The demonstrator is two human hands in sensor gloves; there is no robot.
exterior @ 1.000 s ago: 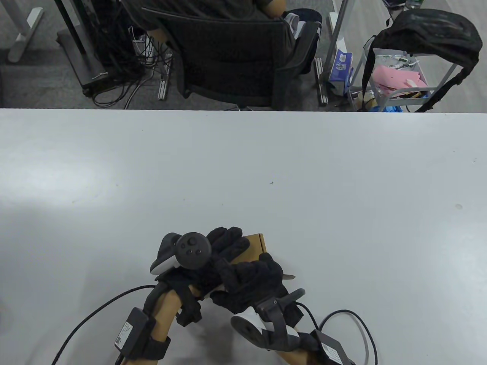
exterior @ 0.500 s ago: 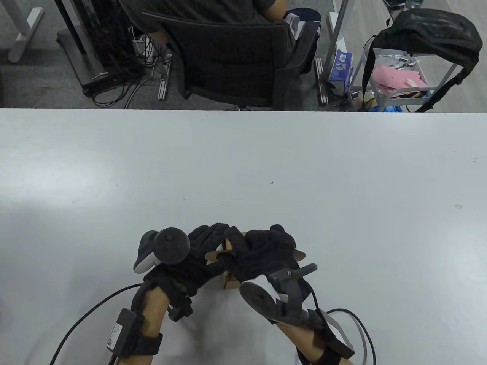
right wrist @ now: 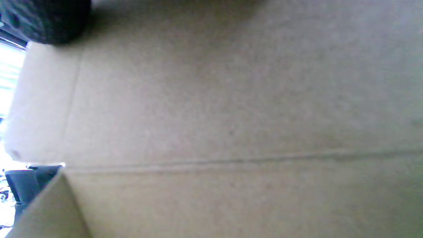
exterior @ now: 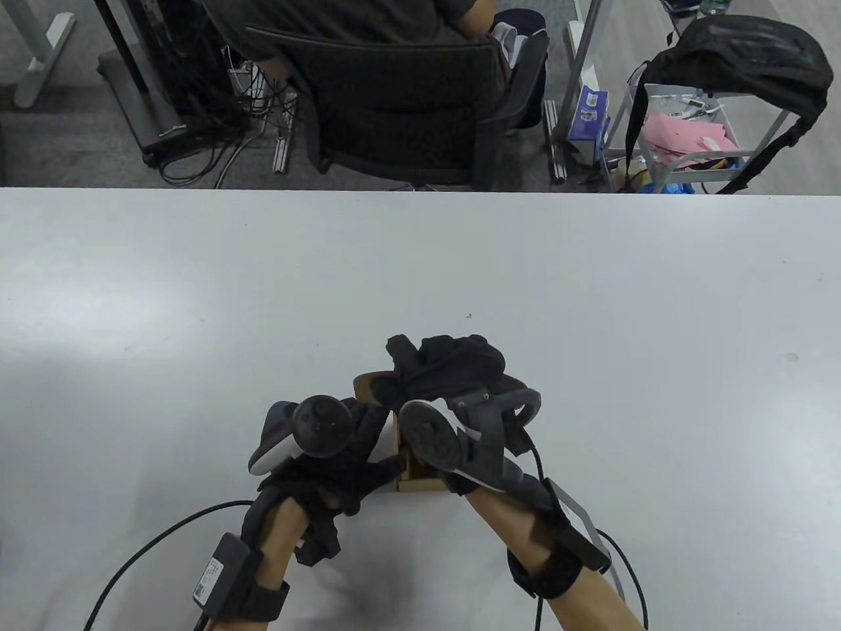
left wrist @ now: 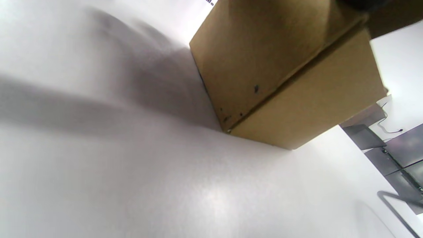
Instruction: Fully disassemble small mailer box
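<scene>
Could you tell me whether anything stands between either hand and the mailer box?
Nothing visible does: the left hand and right hand are both already on the mailer box, which sits on the table.

An office or lab: a white table [exterior: 197,276], a mesh office chair [exterior: 407,112], tangled cables [exterior: 204,112] on grey carpet, a supply cart [exterior: 690,144].

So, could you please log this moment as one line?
mailer box: on table, lid lifting | left hand: steadies box | right hand: grips lid flap
</scene>
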